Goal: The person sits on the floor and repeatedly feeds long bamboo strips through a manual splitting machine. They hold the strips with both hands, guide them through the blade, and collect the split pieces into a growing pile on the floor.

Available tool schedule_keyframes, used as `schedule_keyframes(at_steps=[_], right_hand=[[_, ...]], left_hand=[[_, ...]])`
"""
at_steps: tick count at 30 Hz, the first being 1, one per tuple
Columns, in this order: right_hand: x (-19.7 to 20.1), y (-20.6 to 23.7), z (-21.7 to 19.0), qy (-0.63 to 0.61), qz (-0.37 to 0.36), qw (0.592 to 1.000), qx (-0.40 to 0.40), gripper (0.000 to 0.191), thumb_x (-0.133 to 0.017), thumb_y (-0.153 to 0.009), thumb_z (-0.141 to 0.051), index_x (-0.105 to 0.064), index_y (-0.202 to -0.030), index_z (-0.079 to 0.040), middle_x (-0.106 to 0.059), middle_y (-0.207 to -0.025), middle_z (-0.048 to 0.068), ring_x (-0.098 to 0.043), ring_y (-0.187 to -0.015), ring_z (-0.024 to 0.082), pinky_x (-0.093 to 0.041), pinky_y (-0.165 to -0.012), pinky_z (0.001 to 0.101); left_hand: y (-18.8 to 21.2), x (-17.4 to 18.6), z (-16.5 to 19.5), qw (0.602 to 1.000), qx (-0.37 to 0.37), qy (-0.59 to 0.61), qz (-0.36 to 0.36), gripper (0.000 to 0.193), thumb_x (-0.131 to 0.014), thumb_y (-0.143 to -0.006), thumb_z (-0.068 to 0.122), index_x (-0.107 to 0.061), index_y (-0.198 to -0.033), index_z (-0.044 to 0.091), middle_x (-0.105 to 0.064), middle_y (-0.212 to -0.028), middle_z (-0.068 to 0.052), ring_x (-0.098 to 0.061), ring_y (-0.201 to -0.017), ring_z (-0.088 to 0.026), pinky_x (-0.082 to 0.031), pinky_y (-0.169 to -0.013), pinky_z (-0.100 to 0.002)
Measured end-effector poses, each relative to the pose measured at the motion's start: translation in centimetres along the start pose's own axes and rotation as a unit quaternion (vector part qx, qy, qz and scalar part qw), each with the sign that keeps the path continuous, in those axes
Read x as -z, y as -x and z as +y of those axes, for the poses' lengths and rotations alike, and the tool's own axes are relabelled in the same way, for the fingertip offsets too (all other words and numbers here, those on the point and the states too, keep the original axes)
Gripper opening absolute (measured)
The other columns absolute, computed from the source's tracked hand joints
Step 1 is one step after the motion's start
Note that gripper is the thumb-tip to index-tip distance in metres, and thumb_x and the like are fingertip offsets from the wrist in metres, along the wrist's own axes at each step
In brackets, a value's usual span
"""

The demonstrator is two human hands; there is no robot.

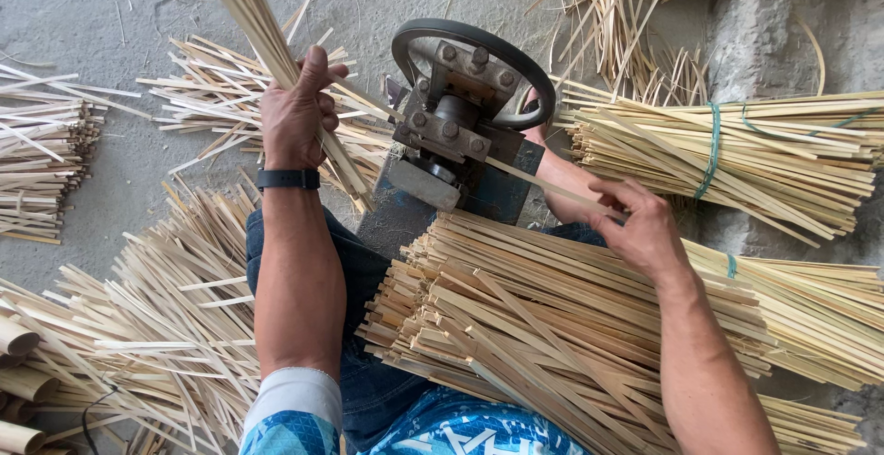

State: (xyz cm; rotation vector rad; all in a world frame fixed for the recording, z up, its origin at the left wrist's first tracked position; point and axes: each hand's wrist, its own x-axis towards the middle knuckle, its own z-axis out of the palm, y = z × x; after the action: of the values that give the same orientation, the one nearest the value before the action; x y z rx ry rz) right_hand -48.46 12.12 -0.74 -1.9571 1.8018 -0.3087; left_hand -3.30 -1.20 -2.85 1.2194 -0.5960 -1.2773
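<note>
Gripping a bunch of bamboo strips [267, 40], left hand [295, 110] is closed round it; right hand [640, 225] pinches one strip [552, 190] w/ fingertips, beside metal splitter [456, 110].

Grey concrete floor [92, 13], rough stone block [783, 22], probably daylight
</note>
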Motion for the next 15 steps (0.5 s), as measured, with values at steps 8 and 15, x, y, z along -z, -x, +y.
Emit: schedule_keyframes(at_steps=[8, 15], right_hand=[[-1.0, 2.8, 2.4, -0.046, -0.191, 0.978, -0.071, 0.024, -0.078, -0.086, -0.030, -0.079, -0.101, -0.011, -0.078, -0.101, 0.006, -0.073, -0.096, 0.019, -0.058, -0.089, 0.0365], [-1.8, 3.6, 3.5, -0.032, -0.105, 0.990, 0.092, 0.014, -0.075, -0.086, -0.020, -0.075, -0.094, -0.008, -0.075, -0.092, 0.006, -0.069, -0.090, 0.020, -0.057, -0.083, 0.0365]], left_hand=[[-0.6, -0.3, -0.6, 0.997, 0.016, 0.065, -0.032, 0.036, -0.071, -0.098, 0.040, -0.061, -0.102, 0.005, -0.075, -0.086, -0.015, -0.062, -0.058, -0.010, -0.052, -0.043, -0.021], [-0.8, 0.4, -0.8, 0.998, 0.003, 0.058, -0.029, 0.034, -0.070, -0.099, 0.039, -0.060, -0.104, 0.007, -0.076, -0.087, -0.014, -0.065, -0.063, -0.011, -0.053, -0.045, -0.022]])
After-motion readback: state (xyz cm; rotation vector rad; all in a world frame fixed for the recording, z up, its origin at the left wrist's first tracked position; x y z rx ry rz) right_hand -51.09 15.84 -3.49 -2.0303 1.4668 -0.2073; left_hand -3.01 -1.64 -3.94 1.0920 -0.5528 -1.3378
